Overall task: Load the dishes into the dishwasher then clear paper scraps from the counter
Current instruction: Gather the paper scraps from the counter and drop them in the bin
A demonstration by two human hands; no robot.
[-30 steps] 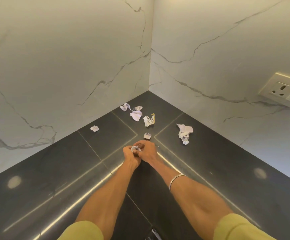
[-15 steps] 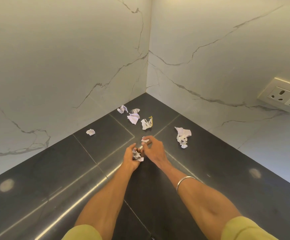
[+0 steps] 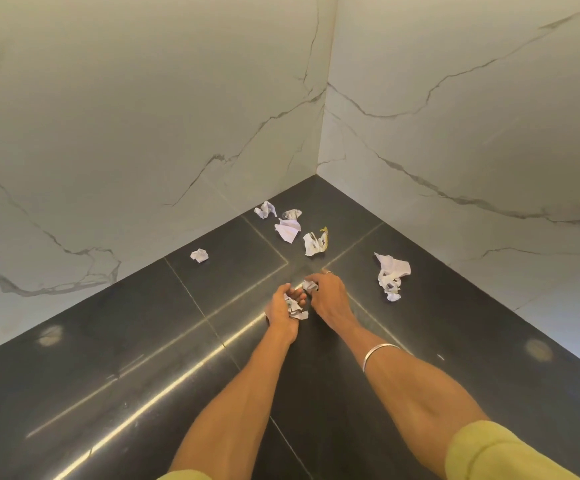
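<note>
Left hand (image 3: 283, 308) cupped palm-up on the dark counter (image 3: 108, 358), fingers curled round a crumpled wad (image 3: 293, 308). Right hand (image 3: 330, 299), just beside, pinches a scrap (image 3: 307, 285). Both lumpy, no clear axis.

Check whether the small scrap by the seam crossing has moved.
Yes. The small scrap, pinched by the right hand, has come away from the seam crossing toward the person.

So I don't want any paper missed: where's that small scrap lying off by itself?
In the head view, the small scrap lies alone on the dark counter, left of the hands and close to the left marble wall.
</note>
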